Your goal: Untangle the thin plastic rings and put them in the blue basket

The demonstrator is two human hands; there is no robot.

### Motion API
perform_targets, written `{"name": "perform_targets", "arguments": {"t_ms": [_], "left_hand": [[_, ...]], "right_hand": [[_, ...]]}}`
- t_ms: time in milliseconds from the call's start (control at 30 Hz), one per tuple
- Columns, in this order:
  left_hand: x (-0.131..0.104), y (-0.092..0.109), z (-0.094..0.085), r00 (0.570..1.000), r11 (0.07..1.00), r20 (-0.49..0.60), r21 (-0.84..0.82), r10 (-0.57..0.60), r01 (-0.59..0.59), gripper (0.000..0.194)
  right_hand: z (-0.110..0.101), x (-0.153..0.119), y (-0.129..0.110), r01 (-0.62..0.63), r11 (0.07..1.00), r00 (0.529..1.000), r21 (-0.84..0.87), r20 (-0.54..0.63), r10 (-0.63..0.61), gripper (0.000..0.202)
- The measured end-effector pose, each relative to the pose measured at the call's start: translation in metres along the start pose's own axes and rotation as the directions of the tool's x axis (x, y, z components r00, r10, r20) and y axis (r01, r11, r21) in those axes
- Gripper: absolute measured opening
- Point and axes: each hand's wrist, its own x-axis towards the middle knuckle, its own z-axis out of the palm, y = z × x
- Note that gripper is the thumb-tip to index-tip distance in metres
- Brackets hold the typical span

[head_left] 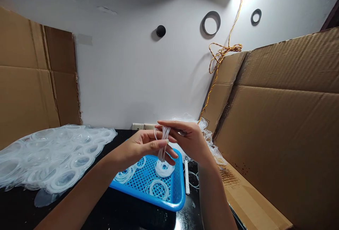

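Observation:
A bundle of thin translucent white rings point(164, 133), looking like rubber or plastic, is held up over the blue basket point(148, 197). My left hand point(144, 143) pinches the bundle, thumb in front and fingers behind. From the other side my right hand point(189, 138) closes on the top of the same bundle, its fingers partly hidden behind the strands. Inside the basket lie coiled piles of similar rings: one pile point(164, 169) under the hands, a looser pile point(158, 189) near the front, and another pile point(125, 175) at the left, partly covered by my left wrist.
Bagged rings in clear plastic point(66, 152) spread over the black table point(119, 209) at left. A white strip-like tool point(186, 177) lies right of the basket. More loose rings point(209, 138) lie behind it. Cardboard point(286, 127) stands at right, beside a yellow twisted cord point(212, 89).

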Motion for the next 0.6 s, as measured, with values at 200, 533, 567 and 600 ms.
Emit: {"name": "perform_targets", "arguments": {"t_ms": [200, 533, 567, 600], "left_hand": [[-0.0016, 0.0006, 0.0005, 0.998, 0.998, 0.057, -0.052, 0.025, -0.022, 0.015], [-0.0091, 0.0075, -0.0027, 0.96, 1.0, 0.279, 0.027, -0.003, -0.004, 0.018], [-0.0092, 0.0077, -0.0043, 0.961, 1.0, 0.277, 0.014, 0.007, -0.011, 0.021], [-0.0092, 0.0076, -0.0061, 0.963, 1.0, 0.268, 0.002, 0.014, -0.015, 0.025]], "right_hand": [[-0.002, -0.0051, -0.0039, -0.028, 0.965, 0.958, 0.261, 0.284, -0.049, 0.034], [-0.0002, -0.0044, -0.0052, -0.074, 0.947, 0.974, 0.312, 0.224, 0.002, 0.017], [-0.0006, -0.005, -0.0061, -0.062, 0.94, 0.982, 0.335, 0.188, -0.003, 0.017], [-0.0009, -0.0057, -0.0072, -0.052, 0.931, 0.988, 0.362, 0.157, -0.006, 0.017]]}}
